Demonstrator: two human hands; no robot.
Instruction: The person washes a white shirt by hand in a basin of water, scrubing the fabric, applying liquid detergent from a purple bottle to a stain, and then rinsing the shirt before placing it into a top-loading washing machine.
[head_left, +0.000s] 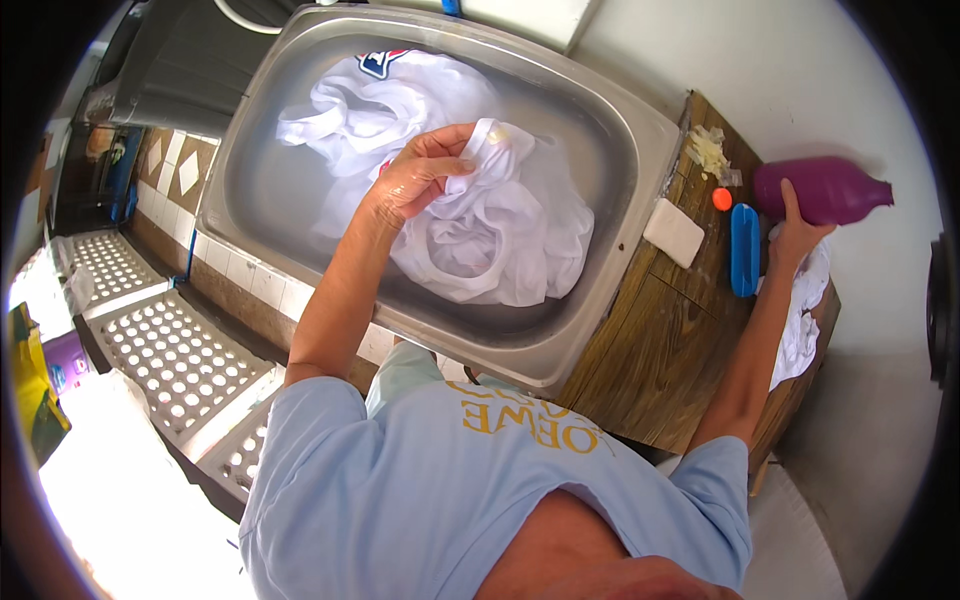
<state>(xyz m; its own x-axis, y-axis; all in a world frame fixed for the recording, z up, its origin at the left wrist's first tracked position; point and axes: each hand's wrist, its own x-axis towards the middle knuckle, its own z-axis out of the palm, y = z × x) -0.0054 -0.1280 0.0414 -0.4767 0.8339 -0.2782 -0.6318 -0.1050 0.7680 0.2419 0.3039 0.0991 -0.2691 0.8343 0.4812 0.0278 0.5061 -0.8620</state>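
Observation:
Over the sink basin (655,140), my left hand (425,175) is closed, pinching a raised fold of a white garment (500,165). A faint yellowish patch shows on that fold. The rest of the garment lies bunched in cloudy water, beside more white fabric (430,90) with a dark blue and red print. Off to the right, my right hand (795,238) grips a purple bottle (820,190). The bottle lies on its side in the hand, its neck pointing right, with no cap visible. An orange cap (722,199) sits on the wooden counter (665,345).
Near the cap are a long blue object (744,250), perhaps a brush, a whitish block (674,232) and pale yellow scraps (707,150). White cloth (800,330) lies at the counter's right edge, by the wall. Perforated grey plastic panels (165,340) stand at left.

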